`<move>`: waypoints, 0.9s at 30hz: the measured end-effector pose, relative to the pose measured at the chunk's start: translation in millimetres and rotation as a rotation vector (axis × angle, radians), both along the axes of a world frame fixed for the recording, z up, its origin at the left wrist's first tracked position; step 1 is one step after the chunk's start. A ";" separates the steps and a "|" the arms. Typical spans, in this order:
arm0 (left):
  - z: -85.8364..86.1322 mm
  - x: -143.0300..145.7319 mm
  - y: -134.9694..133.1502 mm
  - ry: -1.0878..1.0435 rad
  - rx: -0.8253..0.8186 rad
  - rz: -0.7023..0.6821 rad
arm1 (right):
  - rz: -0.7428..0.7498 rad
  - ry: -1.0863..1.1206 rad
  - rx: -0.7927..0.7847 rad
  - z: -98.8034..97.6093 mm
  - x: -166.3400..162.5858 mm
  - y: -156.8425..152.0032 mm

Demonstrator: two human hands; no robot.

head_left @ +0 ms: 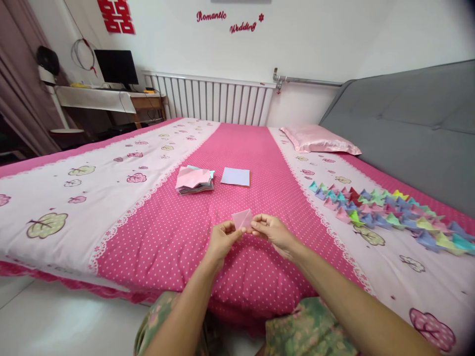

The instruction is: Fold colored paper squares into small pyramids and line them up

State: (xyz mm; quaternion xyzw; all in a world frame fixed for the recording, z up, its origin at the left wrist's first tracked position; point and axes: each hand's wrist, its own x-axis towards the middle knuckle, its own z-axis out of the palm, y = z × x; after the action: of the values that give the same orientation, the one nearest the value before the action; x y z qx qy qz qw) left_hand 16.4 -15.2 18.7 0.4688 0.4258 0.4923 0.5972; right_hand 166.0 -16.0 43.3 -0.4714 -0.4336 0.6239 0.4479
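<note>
Pink folded paper square point(242, 219) sits pinched between my left hand point(222, 240) and right hand point(272, 231), above the pink dotted bed point(237, 148); a stack of coloured paper sheets point(194, 179) lies beyond.

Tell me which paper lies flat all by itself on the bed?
The pale lilac sheet, right of the messy stack. The pink piece is held up, not lying.

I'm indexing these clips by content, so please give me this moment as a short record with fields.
hands: left hand and right hand each pinch one side of a pink paper
surface: pink dotted bedspread
ahead: paper stack, with a lilac sheet to its right
right side: folded paper pieces, mixed colours, in rows
far: pink pillow
</note>
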 end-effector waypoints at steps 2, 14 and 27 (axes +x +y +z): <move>-0.7 -0.5 0.1 -0.010 0.028 0.036 | 0.027 0.044 0.002 -1.8 -1.0 -0.4; 2.6 -2.2 0.6 -0.149 -0.066 0.042 | 0.062 -0.153 0.137 -0.1 1.4 -2.1; 10.3 1.3 -2.9 -0.145 -0.004 0.085 | -0.027 -0.145 0.319 -2.0 -1.2 0.9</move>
State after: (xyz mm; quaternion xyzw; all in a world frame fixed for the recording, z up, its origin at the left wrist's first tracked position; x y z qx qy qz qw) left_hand 17.6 -18.0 29.0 0.4122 0.4018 0.5489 0.6061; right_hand 164.8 -15.2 41.4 -0.4441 -0.5517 0.5053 0.4930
